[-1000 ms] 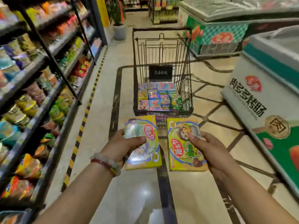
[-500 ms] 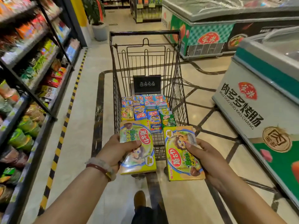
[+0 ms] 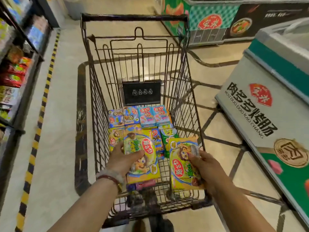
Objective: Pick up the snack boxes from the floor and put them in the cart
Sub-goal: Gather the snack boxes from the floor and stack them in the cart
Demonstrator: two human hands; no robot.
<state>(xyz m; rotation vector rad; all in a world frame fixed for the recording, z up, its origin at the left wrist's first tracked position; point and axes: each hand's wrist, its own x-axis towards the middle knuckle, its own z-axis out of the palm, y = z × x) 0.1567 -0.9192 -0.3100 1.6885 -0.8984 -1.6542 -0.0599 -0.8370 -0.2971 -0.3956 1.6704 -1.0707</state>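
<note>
The left hand point(image 3: 122, 158) grips a yellow snack box point(image 3: 142, 156) over the wire cart point(image 3: 100, 114), thumb across its face. Beneath lie rows of packed boxes point(image 3: 145, 116) at the basket's far end. The right hand point(image 3: 206, 163) holds a second yellow box point(image 3: 182, 168) just inside the cart's right wall. Shelves point(image 3: 18, 67) flank the left, a freezer chest point(image 3: 270, 104) the right.
</note>
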